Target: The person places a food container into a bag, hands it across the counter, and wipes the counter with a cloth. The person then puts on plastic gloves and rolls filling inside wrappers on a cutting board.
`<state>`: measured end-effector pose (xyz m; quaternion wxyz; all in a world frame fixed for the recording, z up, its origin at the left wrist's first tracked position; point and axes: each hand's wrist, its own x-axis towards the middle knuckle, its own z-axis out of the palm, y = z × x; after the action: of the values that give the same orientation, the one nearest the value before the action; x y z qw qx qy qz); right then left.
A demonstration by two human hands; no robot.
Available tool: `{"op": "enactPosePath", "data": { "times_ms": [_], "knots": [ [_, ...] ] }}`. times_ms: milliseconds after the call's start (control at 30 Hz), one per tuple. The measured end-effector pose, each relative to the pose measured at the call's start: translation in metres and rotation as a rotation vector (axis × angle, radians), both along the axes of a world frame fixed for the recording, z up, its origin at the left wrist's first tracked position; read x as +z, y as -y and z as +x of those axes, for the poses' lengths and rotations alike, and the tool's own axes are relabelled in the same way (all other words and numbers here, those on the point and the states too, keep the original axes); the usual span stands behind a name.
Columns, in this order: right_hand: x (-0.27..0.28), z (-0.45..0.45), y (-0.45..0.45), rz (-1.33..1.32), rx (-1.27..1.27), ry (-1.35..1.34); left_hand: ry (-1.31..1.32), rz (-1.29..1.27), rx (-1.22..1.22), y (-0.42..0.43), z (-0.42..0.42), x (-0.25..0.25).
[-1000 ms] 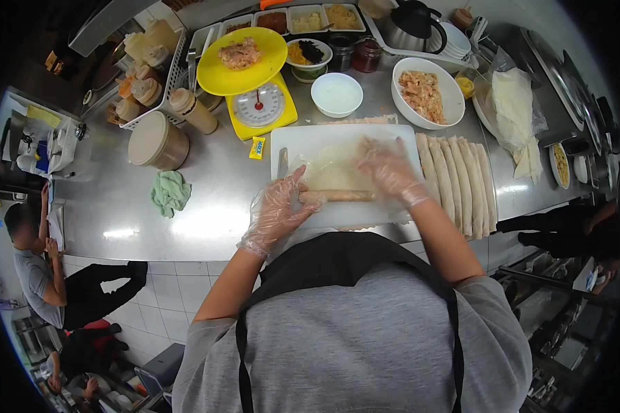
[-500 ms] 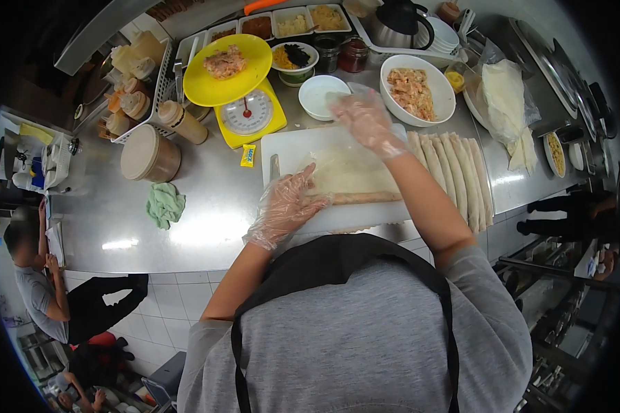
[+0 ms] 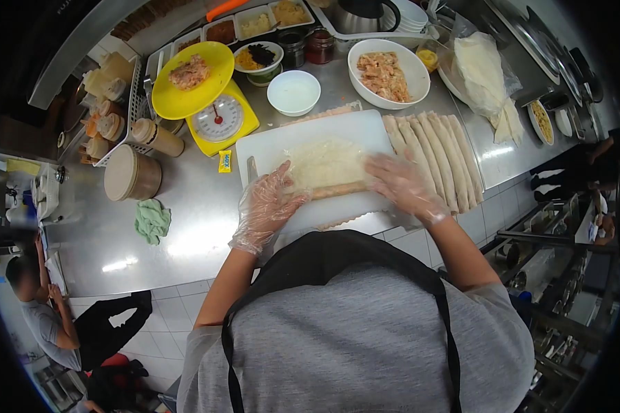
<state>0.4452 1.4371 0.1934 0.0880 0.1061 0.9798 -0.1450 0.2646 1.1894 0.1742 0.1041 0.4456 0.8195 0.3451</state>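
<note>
A pale wrapper sheet lies on the white cutting board, with a long filled roll along its near edge. At the roll's left end, my left hand in a clear plastic glove grips it, its fingers above and its thumb on the near side. My right hand, gloved too and blurred by motion, is by the roll's right end; its fingers are hard to make out. A white bowl of whitish liquid stands behind the board. Several finished rolls lie side by side on the right.
Left of the board stand a yellow scale with meat on its plate, a lidded tub and a green cloth. A bowl of meat filling and stacked wrappers are at the back right. Another person stands at left.
My right hand has come down from beside the bowl of liquid to the roll's right end. My left hand stays at the left end. The whole view has shifted slightly.
</note>
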Motion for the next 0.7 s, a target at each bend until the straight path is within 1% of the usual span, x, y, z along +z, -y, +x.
{"op": "enactPosePath", "data": {
  "times_ms": [67,133,200,233,300,333,400,467,500,567,600,633,667,700],
  "knots": [
    [-0.022,-0.027,0.011,0.053,0.102,-0.258,-0.006,0.032,-0.01,0.0,0.0,-0.002],
    [-0.021,-0.066,0.036,0.08,0.162,-0.176,-0.012,0.065,-0.018,-0.001,0.0,-0.004],
    [-0.026,-0.1,0.064,0.162,0.24,-0.098,0.016,0.035,-0.006,-0.002,-0.001,-0.005],
    [-0.025,-0.106,0.07,0.162,0.232,-0.102,0.011,0.034,-0.013,-0.002,-0.002,-0.008],
    [-0.022,-0.112,0.074,0.0,0.143,-0.009,-0.026,0.044,0.004,-0.001,-0.003,-0.013],
    [-0.025,-0.107,0.069,0.002,0.139,-0.012,-0.029,0.045,0.0,-0.002,-0.002,-0.011],
    [-0.034,-0.079,0.049,0.102,-0.02,-0.089,0.066,0.046,0.025,-0.001,0.0,-0.007],
    [-0.017,-0.042,0.031,0.015,-0.045,-0.057,0.059,0.064,0.027,-0.001,0.0,-0.01],
    [-0.004,-0.029,0.027,0.014,-0.042,-0.056,0.052,0.081,0.024,-0.001,-0.001,-0.013],
    [0.016,-0.01,0.02,-0.027,-0.052,0.18,0.046,0.086,0.019,0.0,-0.003,-0.018],
    [0.009,-0.006,0.015,-0.028,-0.049,0.18,0.04,0.09,0.01,0.001,-0.004,-0.02],
    [-0.004,-0.004,0.01,0.092,0.009,0.163,0.04,0.087,0.012,0.001,-0.004,-0.019],
    [-0.018,-0.004,0.008,0.211,0.064,0.145,0.081,0.199,0.053,0.001,-0.004,-0.017],
    [-0.036,-0.013,0.01,0.208,0.063,0.144,0.121,0.313,0.094,0.002,-0.003,-0.016]
  ]
}}
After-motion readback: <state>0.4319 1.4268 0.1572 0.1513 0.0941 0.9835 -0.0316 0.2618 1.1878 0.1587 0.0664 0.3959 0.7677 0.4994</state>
